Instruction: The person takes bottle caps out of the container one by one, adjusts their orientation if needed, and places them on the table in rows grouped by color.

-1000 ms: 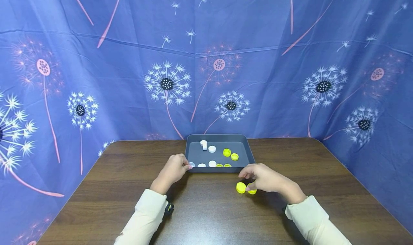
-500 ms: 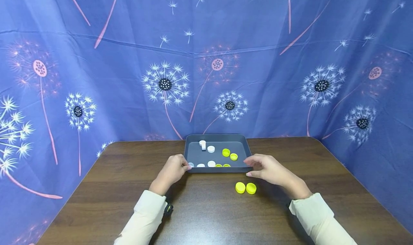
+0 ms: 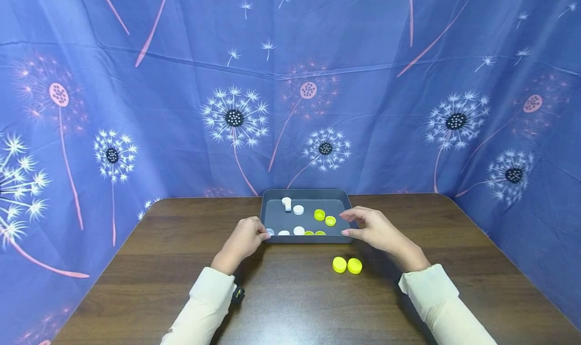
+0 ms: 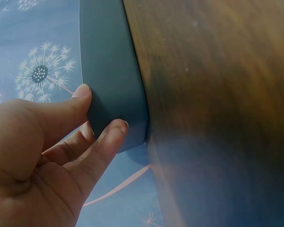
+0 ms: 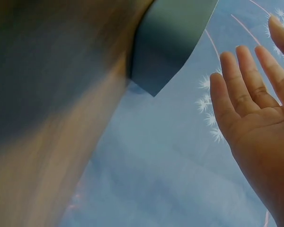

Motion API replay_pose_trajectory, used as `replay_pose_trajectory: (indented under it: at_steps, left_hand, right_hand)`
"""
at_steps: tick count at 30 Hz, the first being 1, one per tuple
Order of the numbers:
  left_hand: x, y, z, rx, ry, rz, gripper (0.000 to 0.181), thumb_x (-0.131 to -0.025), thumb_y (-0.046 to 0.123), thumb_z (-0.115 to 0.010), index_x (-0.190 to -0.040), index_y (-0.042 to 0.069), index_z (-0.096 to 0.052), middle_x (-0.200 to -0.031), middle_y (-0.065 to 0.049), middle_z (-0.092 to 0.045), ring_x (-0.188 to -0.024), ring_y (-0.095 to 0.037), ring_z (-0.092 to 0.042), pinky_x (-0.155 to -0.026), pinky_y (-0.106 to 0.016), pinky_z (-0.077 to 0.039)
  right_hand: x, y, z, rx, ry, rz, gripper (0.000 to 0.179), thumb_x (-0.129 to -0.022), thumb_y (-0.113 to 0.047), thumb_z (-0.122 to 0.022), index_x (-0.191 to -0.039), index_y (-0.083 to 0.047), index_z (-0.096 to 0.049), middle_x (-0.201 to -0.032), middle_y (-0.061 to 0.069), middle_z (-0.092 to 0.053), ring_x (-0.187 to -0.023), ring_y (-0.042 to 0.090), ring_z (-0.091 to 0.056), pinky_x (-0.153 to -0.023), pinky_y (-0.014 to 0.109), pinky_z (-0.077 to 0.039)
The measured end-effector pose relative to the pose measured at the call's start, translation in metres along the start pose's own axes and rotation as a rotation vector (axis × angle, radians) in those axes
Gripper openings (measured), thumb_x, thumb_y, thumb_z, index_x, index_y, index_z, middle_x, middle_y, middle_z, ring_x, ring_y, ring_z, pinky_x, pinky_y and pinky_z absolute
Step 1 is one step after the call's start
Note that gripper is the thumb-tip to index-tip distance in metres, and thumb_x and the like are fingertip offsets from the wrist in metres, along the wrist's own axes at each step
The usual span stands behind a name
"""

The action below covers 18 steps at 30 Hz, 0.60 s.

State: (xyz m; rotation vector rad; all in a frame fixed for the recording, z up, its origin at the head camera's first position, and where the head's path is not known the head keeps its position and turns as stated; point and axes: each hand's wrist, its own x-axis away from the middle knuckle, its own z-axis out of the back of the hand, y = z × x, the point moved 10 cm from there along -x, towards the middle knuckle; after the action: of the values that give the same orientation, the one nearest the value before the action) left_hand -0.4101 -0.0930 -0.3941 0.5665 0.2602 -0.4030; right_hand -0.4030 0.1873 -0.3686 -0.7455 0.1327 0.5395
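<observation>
A dark grey tray (image 3: 308, 238) lies at the far side of the table, holding several white caps (image 3: 298, 210) and several yellow caps (image 3: 320, 215). My left hand (image 3: 243, 241) grips its front left corner; in the left wrist view, thumb and fingers pinch the tray wall (image 4: 111, 61). Over the tray's right edge is my right hand (image 3: 376, 229), its thumb and fingers spread with nothing between them. The right wrist view shows that hand (image 5: 260, 104) apart from the tray wall (image 5: 170, 42). Two yellow caps, a left one (image 3: 339, 265) and a right one (image 3: 355, 266), sit side by side before the tray.
The brown wooden table (image 3: 290, 304) ends at a blue curtain (image 3: 290, 123) with dandelion prints, hanging right behind the tray. Bare wood stretches to both sides of the tray.
My right hand has left the right yellow cap on the table, rising and moving forward to the tray's right edge. Both table caps stay in place. The left hand keeps its grip.
</observation>
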Motion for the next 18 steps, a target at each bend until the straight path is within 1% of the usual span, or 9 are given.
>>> replay_pose_trajectory:
  at_steps: [2, 5, 11, 15, 18]
  left_hand:
    - [0.0, 0.0, 0.0, -0.003, 0.003, -0.001, 0.011, -0.082, 0.005, -0.079, -0.072, 0.004, -0.075, -0.071, 0.005, -0.056, -0.067, -0.008, -0.052, -0.061, -0.024, -0.047]
    - [-0.001, 0.0, 0.0, -0.005, 0.01, -0.008, 0.011, -0.082, 0.005, -0.079, -0.072, 0.004, -0.075, -0.071, 0.005, -0.056, -0.067, -0.008, -0.051, -0.061, -0.024, -0.047]
    - [-0.001, 0.003, -0.003, 0.002, 0.005, -0.03, 0.011, -0.083, 0.005, -0.079, -0.073, 0.003, -0.075, -0.072, 0.004, -0.057, -0.067, -0.008, -0.052, -0.06, -0.024, -0.047]
    - [0.0, 0.001, -0.004, -0.011, 0.001, -0.017, 0.01, -0.083, 0.007, -0.079, -0.074, 0.003, -0.075, -0.071, 0.004, -0.056, -0.066, -0.008, -0.051, -0.06, -0.023, -0.047]
    - [0.0, 0.0, -0.002, -0.026, 0.006, -0.013, 0.011, -0.083, 0.007, -0.079, -0.073, 0.004, -0.075, -0.071, 0.005, -0.056, -0.066, -0.008, -0.051, -0.061, -0.024, -0.047]
  right_hand:
    - [-0.006, 0.0, -0.002, -0.012, -0.001, -0.012, 0.04, -0.085, -0.018, -0.08, -0.122, -0.009, -0.067, -0.116, 0.004, -0.069, -0.108, 0.031, -0.063, -0.093, 0.053, -0.048]
    - [-0.015, 0.002, -0.005, -0.034, -0.001, -0.021, 0.04, -0.086, -0.016, -0.079, -0.123, -0.007, -0.066, -0.118, 0.007, -0.068, -0.109, 0.033, -0.062, -0.094, 0.055, -0.048]
    - [-0.031, 0.018, -0.013, -0.028, 0.021, -0.047, 0.039, -0.087, -0.013, -0.077, -0.123, -0.003, -0.066, -0.118, 0.016, -0.068, -0.108, 0.035, -0.062, -0.091, 0.053, -0.049]
    - [-0.042, 0.028, -0.024, -0.006, -0.016, -0.062, 0.038, -0.089, -0.013, -0.075, -0.123, 0.001, -0.066, -0.12, 0.019, -0.067, -0.108, 0.035, -0.062, -0.089, 0.051, -0.051]
    - [-0.051, 0.033, -0.031, 0.037, -0.05, -0.068, 0.037, -0.089, -0.013, -0.075, -0.122, 0.001, -0.066, -0.119, 0.018, -0.067, -0.109, 0.034, -0.062, -0.089, 0.05, -0.051]
